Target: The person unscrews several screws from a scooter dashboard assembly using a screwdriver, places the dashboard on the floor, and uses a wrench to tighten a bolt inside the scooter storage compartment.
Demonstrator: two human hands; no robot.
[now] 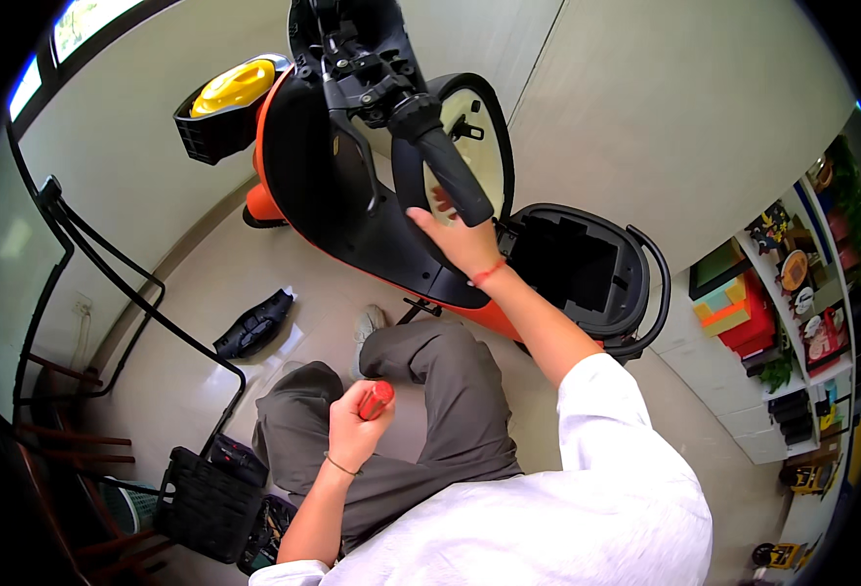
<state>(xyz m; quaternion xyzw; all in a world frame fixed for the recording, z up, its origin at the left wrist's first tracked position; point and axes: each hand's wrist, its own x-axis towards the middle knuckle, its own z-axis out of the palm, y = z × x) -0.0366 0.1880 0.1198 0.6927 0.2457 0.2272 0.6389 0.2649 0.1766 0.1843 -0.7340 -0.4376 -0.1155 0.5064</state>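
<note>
My left hand is closed in a fist around a red tool handle, held over my lap; the rest of the tool does not show. Stretched forward, my right hand has its thumb and fingers apart. The scooter's black handlebar grip partly covers its fingers. Behind that hand stands the raised seat with its pale underside; whether the fingers touch it I cannot tell. The orange and black scooter stands before me, its storage bin uncovered.
A black plastic part lies on the floor to the left. An open black tool case sits lower left, beside a black metal frame. A basket holding a yellow item is on the scooter. Shelves line the right.
</note>
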